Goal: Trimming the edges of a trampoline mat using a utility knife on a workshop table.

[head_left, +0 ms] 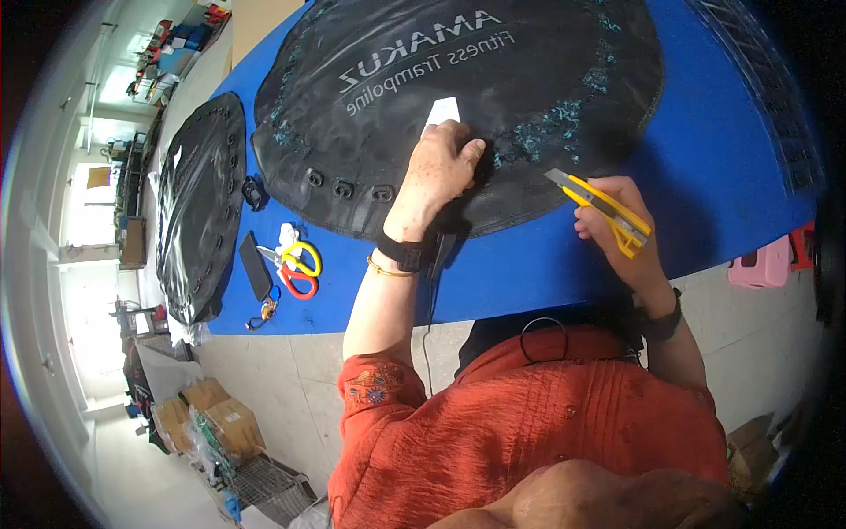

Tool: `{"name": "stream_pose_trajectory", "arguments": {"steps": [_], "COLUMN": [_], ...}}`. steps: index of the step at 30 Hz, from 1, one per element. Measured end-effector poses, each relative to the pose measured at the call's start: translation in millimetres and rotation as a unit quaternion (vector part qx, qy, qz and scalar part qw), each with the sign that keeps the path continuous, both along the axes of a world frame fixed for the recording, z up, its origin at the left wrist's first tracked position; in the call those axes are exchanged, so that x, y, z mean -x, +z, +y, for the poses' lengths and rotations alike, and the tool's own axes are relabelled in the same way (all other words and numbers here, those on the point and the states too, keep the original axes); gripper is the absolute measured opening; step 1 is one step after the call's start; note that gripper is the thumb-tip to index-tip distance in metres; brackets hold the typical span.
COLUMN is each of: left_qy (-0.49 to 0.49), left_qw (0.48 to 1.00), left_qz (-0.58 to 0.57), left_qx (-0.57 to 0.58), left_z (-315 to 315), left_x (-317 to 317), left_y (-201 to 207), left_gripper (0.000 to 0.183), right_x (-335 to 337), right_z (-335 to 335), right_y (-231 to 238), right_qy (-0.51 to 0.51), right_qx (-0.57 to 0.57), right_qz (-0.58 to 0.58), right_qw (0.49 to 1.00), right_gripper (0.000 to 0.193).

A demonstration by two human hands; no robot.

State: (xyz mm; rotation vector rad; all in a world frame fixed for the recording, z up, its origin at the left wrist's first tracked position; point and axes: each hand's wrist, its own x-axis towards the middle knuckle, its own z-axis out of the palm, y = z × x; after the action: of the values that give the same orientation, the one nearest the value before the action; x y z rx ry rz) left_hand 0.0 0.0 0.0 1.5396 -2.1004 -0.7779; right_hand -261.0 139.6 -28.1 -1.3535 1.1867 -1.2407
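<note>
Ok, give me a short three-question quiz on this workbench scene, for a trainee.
1. True or false: the right hand holds a yellow knife.
2. What does the left hand press on? A) black mat B) scissors C) phone
3. What colour is the table cover?

Key: 1 true; 2 A; 3 blue.
</note>
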Motion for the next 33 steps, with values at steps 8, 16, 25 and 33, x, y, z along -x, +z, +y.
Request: {"name": "stream_pose_trajectory", "arguments": {"steps": [8, 16, 25, 33], "left_qy": [0.068, 0.030, 0.038, 0.061], "left_qw": [0.983, 0.976, 0.966, 0.956], "left_qz": [0.060, 0.125, 0.171, 0.192], "left_qx": [-0.161, -0.175, -0.192, -0.214], "left_z": [6, 1, 3, 6], "left_x": [8, 2, -3, -3], "left_y": [7, -7, -11, -11], "left_gripper": [0.027, 0.021, 0.018, 0.018], "right_x": [-2, 1, -22, -27], "right_z": [-2, -6, -102, -138], "right_y": [3, 16, 76, 51], "right_qy": [-0.021, 0.001, 0.122, 0.093], "right_qx": [0.001, 0.000, 0.147, 0.063], "right_qz": [0.012, 0.047, 0.139, 0.055], "right_qw": [1.000, 0.999, 0.972, 0.992], "right_gripper": [0.035, 0.035, 0.026, 0.021]}}
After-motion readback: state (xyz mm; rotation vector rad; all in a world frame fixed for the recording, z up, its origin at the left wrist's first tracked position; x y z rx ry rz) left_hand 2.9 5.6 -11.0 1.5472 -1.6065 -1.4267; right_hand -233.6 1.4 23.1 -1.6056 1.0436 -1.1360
